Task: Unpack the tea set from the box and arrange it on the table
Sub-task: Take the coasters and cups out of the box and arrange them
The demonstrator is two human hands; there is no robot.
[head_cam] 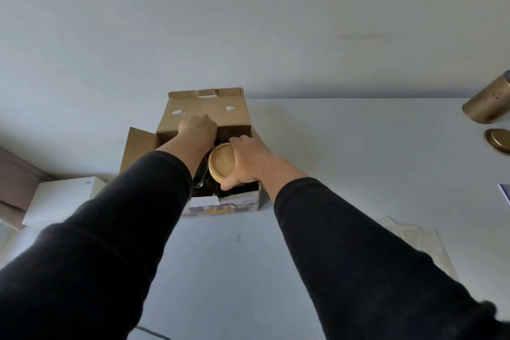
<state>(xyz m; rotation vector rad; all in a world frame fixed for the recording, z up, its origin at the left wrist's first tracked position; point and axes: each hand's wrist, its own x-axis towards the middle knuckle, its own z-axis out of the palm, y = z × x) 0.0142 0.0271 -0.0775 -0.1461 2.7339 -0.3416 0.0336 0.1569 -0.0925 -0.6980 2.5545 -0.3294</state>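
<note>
Cardboard box (204,116): open on the white counter (358,160), flaps back for access. Round wooden lid (222,162): inside the box, atop dark ware. Right hand (248,163): grip curled around the lid's rim, probably to lift it. Left hand (197,130): reaching deeper inside; grip hidden, cannot tell.

Two forearms were seen, each covered by a long black sleeve of a soft, matte, knit-like fabric. The left sleeve (91,243) was creased in broad folds, with a faint seam line crossing it partway up. The right sleeve (367,262) was smoother, and a fuzzy edge was noted at its lower end. Both cuffs were ended just short of the wrists. The left hand (197,130) and the right hand (248,163) were left bare; no rings, watch or gloves were seen.
</note>
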